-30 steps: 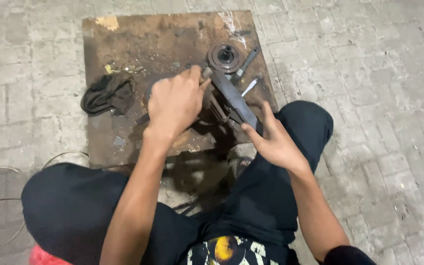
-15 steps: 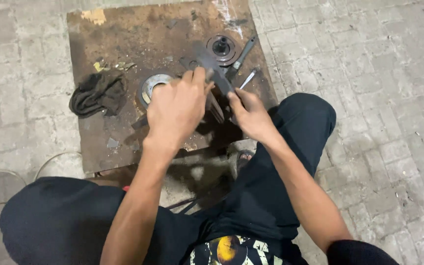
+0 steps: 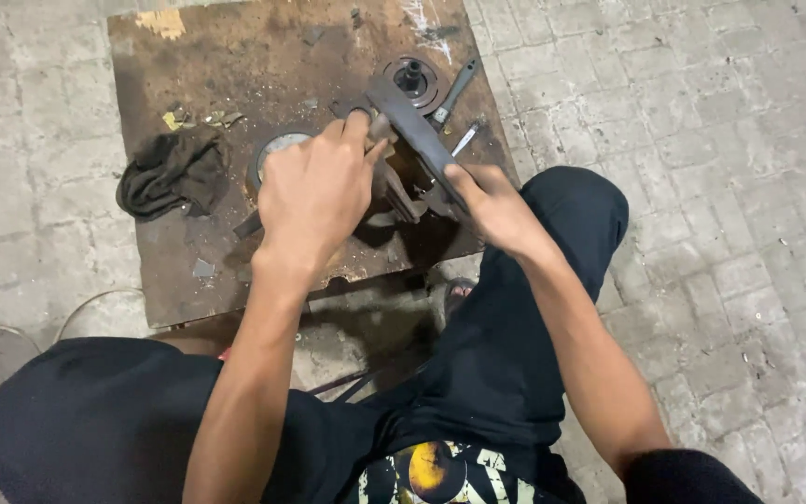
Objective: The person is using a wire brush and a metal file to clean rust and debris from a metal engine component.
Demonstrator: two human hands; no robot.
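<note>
Grey paving bricks [image 3: 729, 187] all round, seen from the head view, with a low rusty metal desk [image 3: 235, 65] set on them and stained with oil and grit.

Near the desk's middle, a dark flat metal bar [image 3: 412, 131], lying slantwise from the far left towards the near right. Left hand [image 3: 314, 191] curled into a loose fist over the bar's far end, thumb and forefinger pinched on a small part there; which part exactly, impossible to tell under the fingers. Right hand [image 3: 487, 205] closed round the bar's near end, fingers wrapped underneath, thumb on top. Beneath the bar, between both hands, a darker clump of metal parts [image 3: 403, 191], shape unclear in the shadow.

Just beyond the bar's far end, a round dark hub with a short shaft [image 3: 412, 79] upright on the desk. Right of the bar, a wrench [image 3: 454, 89] lying flat, and a small bright bolt [image 3: 465, 140] near it. Left of the bar, partly behind the left hand, a shiny metal ring [image 3: 277, 149]. Further left of the bar, a crumpled black rag [image 3: 170, 173]. Near the desk's front edge, black trousers [image 3: 515, 355] over both knees.
</note>
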